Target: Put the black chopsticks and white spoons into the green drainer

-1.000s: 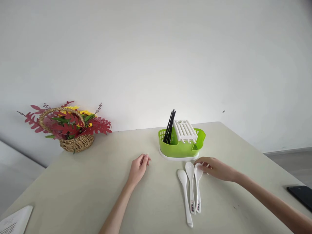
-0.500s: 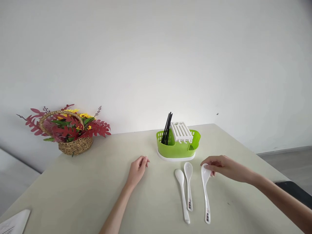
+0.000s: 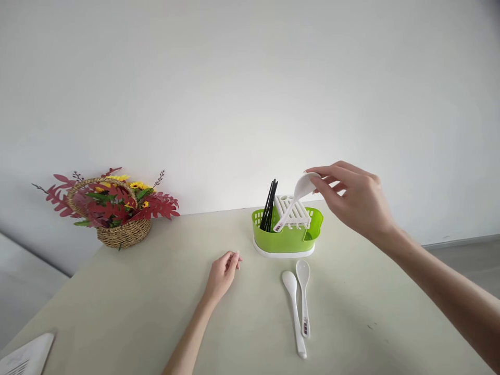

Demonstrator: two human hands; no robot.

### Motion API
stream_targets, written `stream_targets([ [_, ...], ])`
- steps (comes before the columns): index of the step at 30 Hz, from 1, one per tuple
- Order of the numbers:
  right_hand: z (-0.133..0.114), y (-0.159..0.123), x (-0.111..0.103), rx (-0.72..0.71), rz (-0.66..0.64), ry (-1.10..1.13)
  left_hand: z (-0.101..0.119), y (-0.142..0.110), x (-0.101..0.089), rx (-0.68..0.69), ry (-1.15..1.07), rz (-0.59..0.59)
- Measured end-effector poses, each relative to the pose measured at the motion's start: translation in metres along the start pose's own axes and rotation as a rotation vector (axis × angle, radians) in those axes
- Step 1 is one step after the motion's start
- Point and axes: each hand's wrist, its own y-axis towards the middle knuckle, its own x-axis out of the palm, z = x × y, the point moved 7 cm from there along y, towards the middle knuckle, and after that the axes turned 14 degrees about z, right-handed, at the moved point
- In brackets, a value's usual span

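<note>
A white spoon (image 3: 303, 188) is pinched by its bowl in my right hand (image 3: 353, 198), its handle slanting down and left in front of the green utensil holder (image 3: 281, 240). That holder has a white slotted rack (image 3: 292, 211) on top, a white base, and several black chopsticks (image 3: 268, 205) standing in its left part. Two more white spoons lie side by side on the table: the left spoon (image 3: 294, 307) bowl down, the right spoon (image 3: 303, 291) bowl up. My left hand (image 3: 222, 273) rests loosely curled on the table, left of the spoons, with nothing visible in its fingers.
A wicker basket (image 3: 124, 234) of red and yellow artificial flowers stands at the back left of the table (image 3: 136, 302). The corner of a white object (image 3: 29, 354) shows at the lower left. The wall (image 3: 219, 104) rises right behind the table.
My right hand has lifted the rightmost spoon off the table and carried it up and left, to the front of the holder. My left hand has stayed in place.
</note>
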Motion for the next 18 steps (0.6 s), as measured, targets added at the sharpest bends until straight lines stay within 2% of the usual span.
stream_targets([
  [2, -0.007, 0.001, 0.015, -0.106, 0.019, -0.097, 0.0, 0.0, 0.0, 0.006, 0.01, 0.0],
  [5, -0.012, -0.006, 0.045, -0.244, -0.041, -0.284, -0.001, -0.001, 0.001, 0.024, 0.034, 0.003],
  [7, -0.011, -0.013, 0.069, -0.318, -0.151, -0.386, -0.002, -0.001, 0.001, 0.035, 0.046, 0.005],
  [10, -0.008, -0.023, 0.104, -0.403, -0.384, -0.48, -0.003, -0.001, 0.002, 0.031, 0.042, 0.004],
  [13, -0.003, -0.031, 0.13, -0.448, -0.601, -0.555, -0.002, -0.001, 0.002, 0.028, 0.031, 0.001],
  [15, -0.003, -0.034, 0.143, -0.465, -0.691, -0.583, -0.002, -0.001, 0.002, 0.028, 0.026, -0.001],
  [18, -0.005, -0.04, 0.156, -0.474, -0.759, -0.587, -0.005, -0.002, 0.003, 0.014, 0.01, -0.008],
])
